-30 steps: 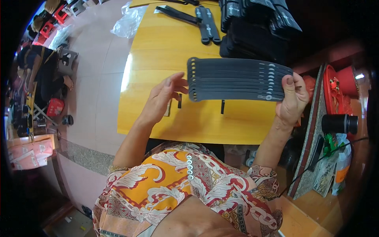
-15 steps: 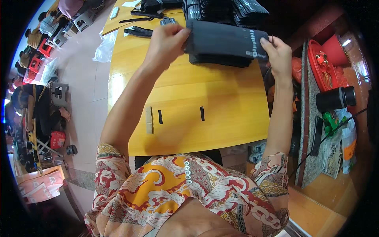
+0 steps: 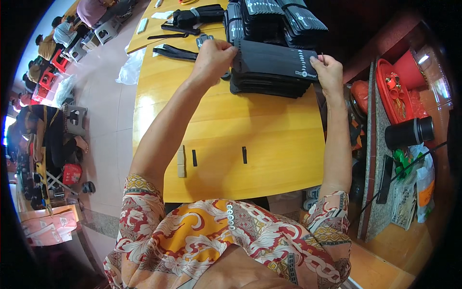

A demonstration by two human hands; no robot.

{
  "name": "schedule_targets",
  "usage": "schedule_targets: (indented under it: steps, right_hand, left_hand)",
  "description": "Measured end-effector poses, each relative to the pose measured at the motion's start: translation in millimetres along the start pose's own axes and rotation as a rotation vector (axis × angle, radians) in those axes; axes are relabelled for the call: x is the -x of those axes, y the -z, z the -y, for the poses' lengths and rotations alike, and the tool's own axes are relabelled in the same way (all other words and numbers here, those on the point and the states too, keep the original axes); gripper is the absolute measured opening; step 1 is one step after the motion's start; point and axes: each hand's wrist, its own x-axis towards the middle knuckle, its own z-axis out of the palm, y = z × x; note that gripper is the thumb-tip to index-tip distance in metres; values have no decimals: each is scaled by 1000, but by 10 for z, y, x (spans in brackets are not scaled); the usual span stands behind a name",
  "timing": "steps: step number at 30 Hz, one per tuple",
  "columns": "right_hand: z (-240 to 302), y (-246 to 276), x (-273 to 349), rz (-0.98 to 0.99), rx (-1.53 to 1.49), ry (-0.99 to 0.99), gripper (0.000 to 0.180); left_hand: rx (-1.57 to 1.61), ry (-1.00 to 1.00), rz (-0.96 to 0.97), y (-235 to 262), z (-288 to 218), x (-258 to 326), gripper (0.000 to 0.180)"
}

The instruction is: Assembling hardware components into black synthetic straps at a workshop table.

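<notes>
Between both hands stretches a flat black rectangular piece with white printed marks near its right end. My left hand pinches its left end. Its right end is gripped by my right hand, thumb on top. Directly under it, a stack of similar black pieces sits on the yellow table; I cannot tell if the held piece touches it. Two short black strips, the left one and the right one, lie nearer me, with a tan block beside the left strip.
Banded bundles of black pieces stand at the table's far side. Black straps lie far left. A stone ledge on the right bears a red tray and a black cylinder. Other people sit at left.
Both hands have brought the black piece down closer to the stack, and its right end has shifted slightly left. The whole view has shifted, so the table things appear lower.
</notes>
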Motion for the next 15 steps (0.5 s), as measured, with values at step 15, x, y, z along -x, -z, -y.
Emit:
schedule_targets:
  steps: [15]
  right_hand:
    - [67,-81,45,45,344,56,28]
  left_hand:
    - [88,172,56,-17,66,-66,23]
